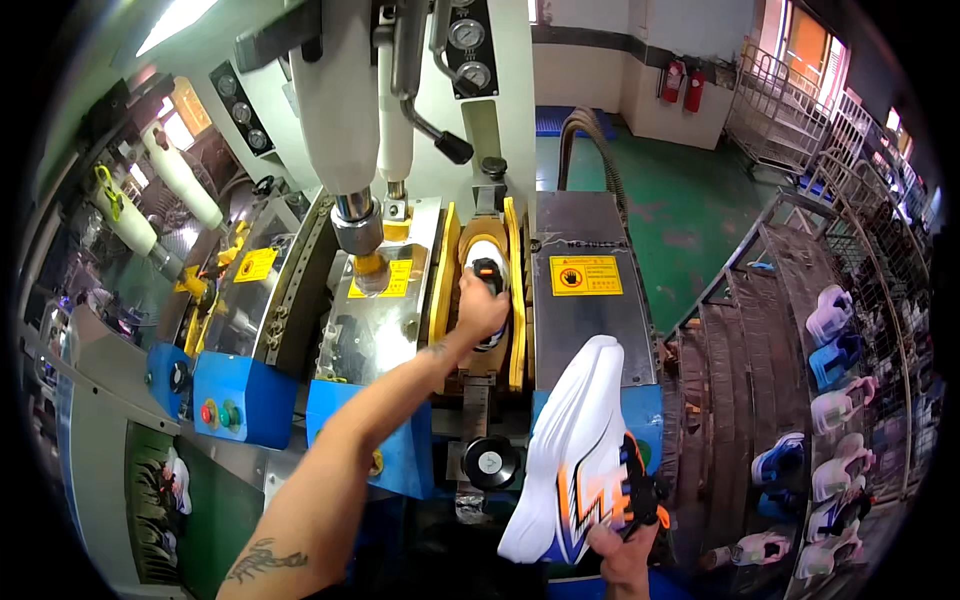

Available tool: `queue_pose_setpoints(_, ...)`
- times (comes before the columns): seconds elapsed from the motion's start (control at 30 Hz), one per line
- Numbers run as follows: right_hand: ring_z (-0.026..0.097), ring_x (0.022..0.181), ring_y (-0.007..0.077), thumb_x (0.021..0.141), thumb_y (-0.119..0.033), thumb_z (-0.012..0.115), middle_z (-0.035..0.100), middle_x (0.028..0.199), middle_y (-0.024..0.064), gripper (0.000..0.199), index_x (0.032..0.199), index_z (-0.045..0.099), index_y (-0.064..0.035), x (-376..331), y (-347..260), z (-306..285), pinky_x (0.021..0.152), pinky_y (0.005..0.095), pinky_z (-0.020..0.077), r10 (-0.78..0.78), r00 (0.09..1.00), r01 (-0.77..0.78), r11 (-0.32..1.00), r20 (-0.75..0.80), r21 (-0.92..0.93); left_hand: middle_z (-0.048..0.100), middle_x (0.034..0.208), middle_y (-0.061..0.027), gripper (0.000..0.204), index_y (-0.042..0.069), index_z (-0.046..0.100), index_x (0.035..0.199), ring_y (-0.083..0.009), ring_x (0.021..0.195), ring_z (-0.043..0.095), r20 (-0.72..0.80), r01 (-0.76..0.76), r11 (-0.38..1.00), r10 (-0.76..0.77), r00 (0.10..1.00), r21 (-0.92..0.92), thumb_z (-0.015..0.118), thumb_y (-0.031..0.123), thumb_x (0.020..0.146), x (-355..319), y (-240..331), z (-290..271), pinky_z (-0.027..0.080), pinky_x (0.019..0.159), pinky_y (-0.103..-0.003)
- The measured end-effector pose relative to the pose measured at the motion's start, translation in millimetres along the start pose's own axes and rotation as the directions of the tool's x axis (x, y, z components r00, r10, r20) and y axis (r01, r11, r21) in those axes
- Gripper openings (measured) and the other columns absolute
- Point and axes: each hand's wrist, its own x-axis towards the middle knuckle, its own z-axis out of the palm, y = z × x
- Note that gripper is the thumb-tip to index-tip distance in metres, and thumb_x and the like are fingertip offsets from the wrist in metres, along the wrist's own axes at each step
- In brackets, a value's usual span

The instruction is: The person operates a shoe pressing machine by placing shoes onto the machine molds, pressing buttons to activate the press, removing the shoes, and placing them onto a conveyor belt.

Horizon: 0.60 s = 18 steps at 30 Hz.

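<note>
My left hand [484, 306] reaches into the pressing machine, its fingers closed on a white-and-black sneaker [487, 262]. That sneaker lies lengthwise between two yellow pads [517, 290], and my hand covers part of it. At the lower right, my right hand [625, 555] grips a second sneaker [590, 450], white with orange, black and blue markings. This one is held on its side in front of the machine, its thick white sole turned to the left. My thumb presses on its upper; the other fingers are mostly hidden.
A white press cylinder [335, 120] with a metal head hangs left of my arm. Metal covers with yellow warning labels [586, 276] flank the pads. A black knob [490, 463] sits in front. Sneakers stand on a rack [745, 400] at right; fire extinguishers [672, 80] hang behind.
</note>
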Motion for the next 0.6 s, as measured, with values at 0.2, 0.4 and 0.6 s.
queue_pose_setpoints(0.2,0.055,0.101,0.0156,0.075,-0.015,0.066,0.057,0.114,0.0071,0.059,0.128,0.048,0.0017,26.1,-4.8,5.8,0.090,0.0302,0.0429,-0.035,0.980,0.056,0.993,0.195,-0.104,0.064,0.098,-0.0137,0.045,-0.001,0.052,0.115,-0.0208,0.095,0.062,0.442,0.432,0.850,-0.277,0.853,-0.301,0.071,0.015,0.078,36.9,-27.5,-72.4,0.049,0.086,-0.037)
queue_pose_setpoints(0.4,0.061,0.090,0.0158,0.083,-0.013,0.065,0.061,0.106,0.0082,0.038,0.117,0.054,-0.0014,69.2,-1.1,75.4,0.081,0.0311,0.0500,0.172,0.983,-0.168,0.984,0.058,-0.064,0.059,0.113,-0.0098,0.057,0.000,0.049,0.124,-0.0169,0.099,0.059,0.411,0.387,0.617,-0.111,0.905,-0.686,0.073,0.014,0.074,-160.8,35.9,-253.2,0.048,0.085,-0.032)
queue_pose_setpoints(0.6,0.068,0.086,0.0265,0.087,-0.024,0.060,0.067,0.102,0.0147,0.036,0.115,0.057,-0.0004,293.4,21.8,177.6,0.075,0.0402,0.0569,0.554,0.727,-0.451,0.831,0.405,-0.326,0.057,0.119,-0.0095,0.065,0.000,0.043,0.133,-0.0201,0.100,0.059,0.062,0.391,0.475,-0.571,0.818,-0.788,0.067,0.010,0.074,-386.2,-56.1,-304.5,0.050,0.086,-0.032)
